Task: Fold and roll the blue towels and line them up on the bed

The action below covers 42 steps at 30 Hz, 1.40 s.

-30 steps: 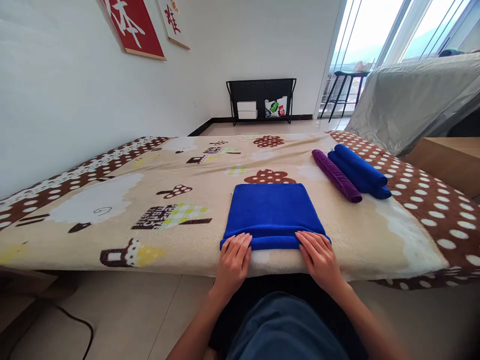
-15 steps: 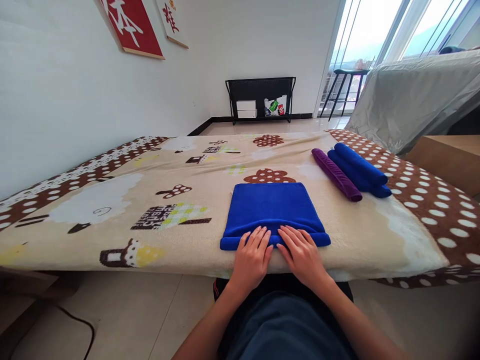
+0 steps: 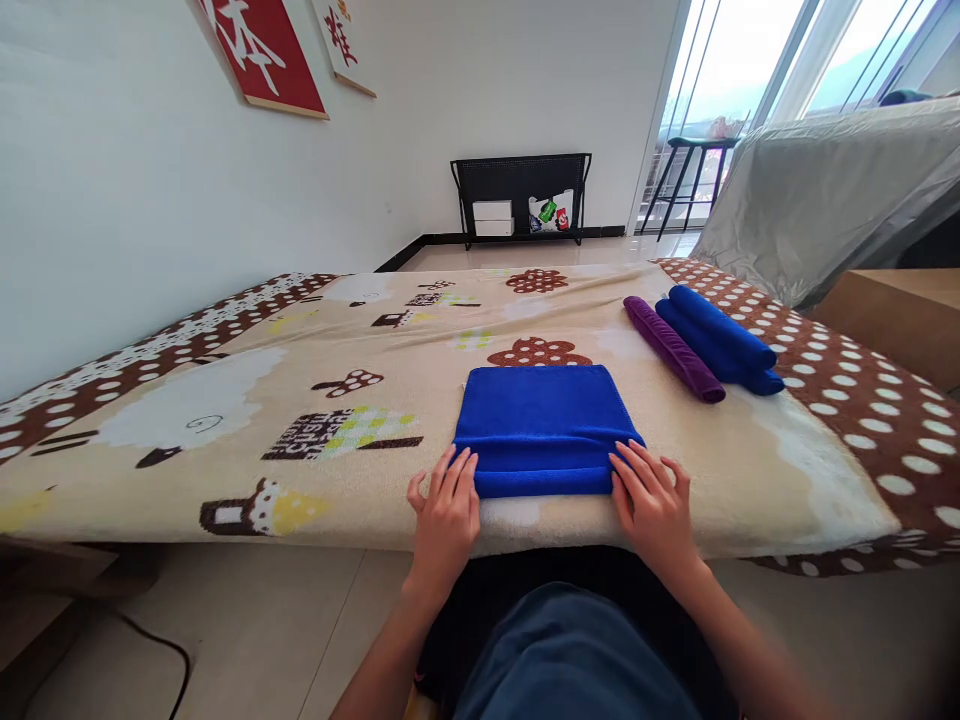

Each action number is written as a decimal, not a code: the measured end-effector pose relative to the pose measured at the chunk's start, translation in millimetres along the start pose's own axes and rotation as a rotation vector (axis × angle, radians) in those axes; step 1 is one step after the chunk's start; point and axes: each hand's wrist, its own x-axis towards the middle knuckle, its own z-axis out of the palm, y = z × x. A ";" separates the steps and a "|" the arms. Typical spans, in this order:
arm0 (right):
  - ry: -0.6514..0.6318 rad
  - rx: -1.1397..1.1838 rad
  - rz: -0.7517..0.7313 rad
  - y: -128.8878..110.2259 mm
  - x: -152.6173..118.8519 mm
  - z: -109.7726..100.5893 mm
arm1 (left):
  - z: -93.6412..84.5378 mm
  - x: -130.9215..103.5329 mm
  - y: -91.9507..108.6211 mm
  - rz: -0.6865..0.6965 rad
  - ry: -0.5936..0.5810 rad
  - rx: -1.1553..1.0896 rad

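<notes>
A blue towel [image 3: 544,405] lies on the blanket in front of me, its far part flat and its near edge rolled into a thick band. At the left end of that band, my left hand [image 3: 446,510] curls its fingers over the fabric. My right hand [image 3: 654,505] grips the band's opposite end, fingers bent over the top and thumb on the near side. The palms hide both ends of the roll. A few creases run across the towel just beyond the band.
To the right lie a rolled purple towel [image 3: 675,350] and rolled blue towels [image 3: 720,335], side by side. The patterned blanket [image 3: 375,360] covers the surface. Farther right are a cardboard box [image 3: 900,310] and grey sheeting [image 3: 817,190]. A black rack [image 3: 521,180] stands by the far wall.
My hands have moved apart, from the middle of the rolled edge out to its two ends. The other towels have stayed in place.
</notes>
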 end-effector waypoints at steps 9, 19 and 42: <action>-0.236 0.114 -0.083 -51.0 27.1 16.3 | 15.3 27.0 58.0 0.137 -0.253 -0.136; -0.203 0.037 0.043 19.4 14.5 9.9 | 11.6 19.4 -3.9 0.008 -0.197 -0.020; -0.180 0.179 -0.008 69.1 -7.3 -12.3 | -5.4 -14.0 -59.9 0.033 -0.096 -0.182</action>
